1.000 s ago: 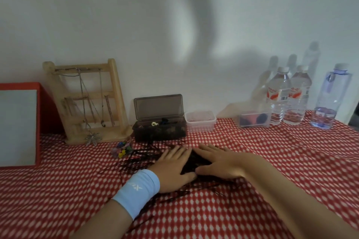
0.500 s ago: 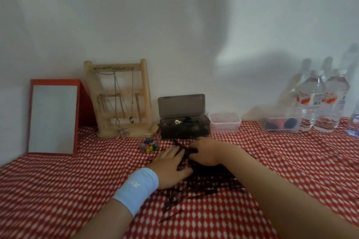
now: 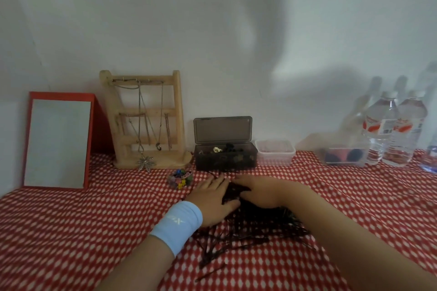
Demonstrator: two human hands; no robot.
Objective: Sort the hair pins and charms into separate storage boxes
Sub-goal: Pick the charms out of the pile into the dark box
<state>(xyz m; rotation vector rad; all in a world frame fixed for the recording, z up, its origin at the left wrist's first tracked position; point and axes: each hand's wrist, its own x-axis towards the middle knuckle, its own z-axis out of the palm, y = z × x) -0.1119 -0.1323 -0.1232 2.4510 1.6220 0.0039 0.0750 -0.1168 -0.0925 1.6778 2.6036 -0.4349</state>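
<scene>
Both hands are sitting closer to the box (image 3: 224,160) than a second ago, raking the pins (image 3: 250,229) along with them. Charms (image 3: 181,178) are lying just beside the left hand (image 3: 211,201), which is pressing flat on the pile, fingers straight. Right hand (image 3: 262,192) is cupping over the pins, and I can't tell if it's actually gripping any. My worry is that stragglers at the near edge are getting left behind, or that the sweep is dragging charms in.

- Back row along wall: mirror (image 3: 56,143), necklace stand (image 3: 146,120), dark box (image 3: 225,158) lid up, small tub (image 3: 275,152), clear container (image 3: 343,156), bottles (image 3: 392,130).
- Charm heap (image 3: 181,178) just left-front of dark box.
- Hair pins (image 3: 255,227) cover centre, left hand (image 3: 210,201) and right hand (image 3: 260,192) on them.
- Bare tablecloth (image 3: 71,231) either side, passable.
</scene>
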